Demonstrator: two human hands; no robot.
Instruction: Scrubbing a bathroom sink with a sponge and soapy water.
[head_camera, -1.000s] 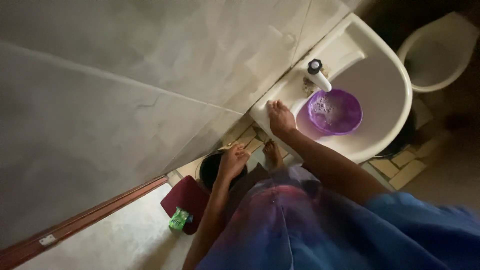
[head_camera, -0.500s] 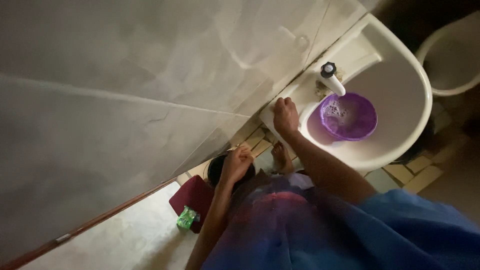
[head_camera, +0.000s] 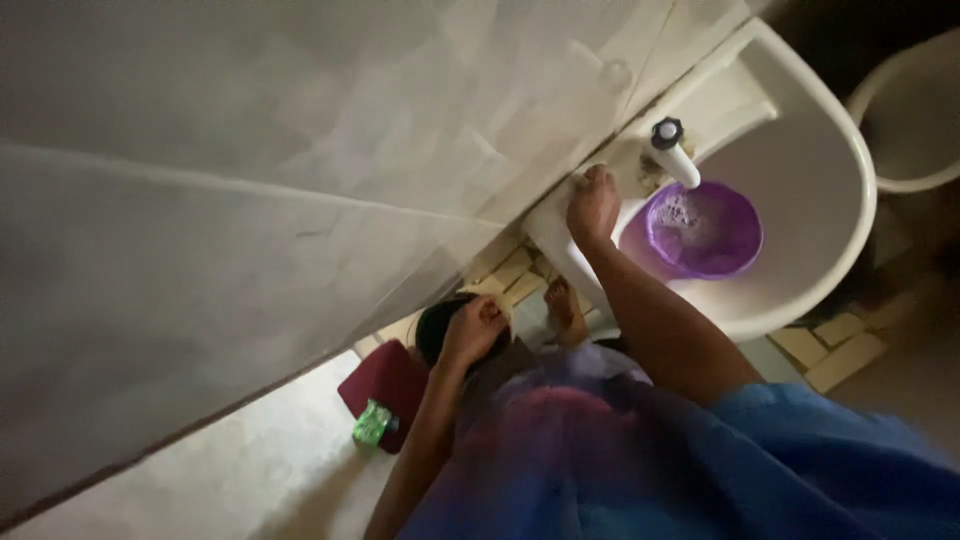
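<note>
My right hand (head_camera: 592, 205) rests flat on the left rim of a white wash basin (head_camera: 835, 150), fingers stretched toward the wall, close to the white tap (head_camera: 675, 160) with its black knob. A purple bowl (head_camera: 712, 240) holding sudsy water sits inside the basin under the tap. My left hand (head_camera: 472, 330) hangs lower, fingers curled with nothing visible in them, just above a dark round bucket (head_camera: 435, 325) on the floor. My blue and purple clothing fills the bottom of the view.
A grey tiled wall (head_camera: 250, 150) runs along the left. A maroon block (head_camera: 388, 385) with a small green packet (head_camera: 370, 423) lies on the floor by the bucket. My bare foot (head_camera: 565, 312) stands below the basin. A white toilet bowl (head_camera: 915, 120) is at the right edge.
My right hand has slid up the basin rim toward the tap and its fingers have stretched out. The left hand has stayed over the bucket. The view has shifted a little.
</note>
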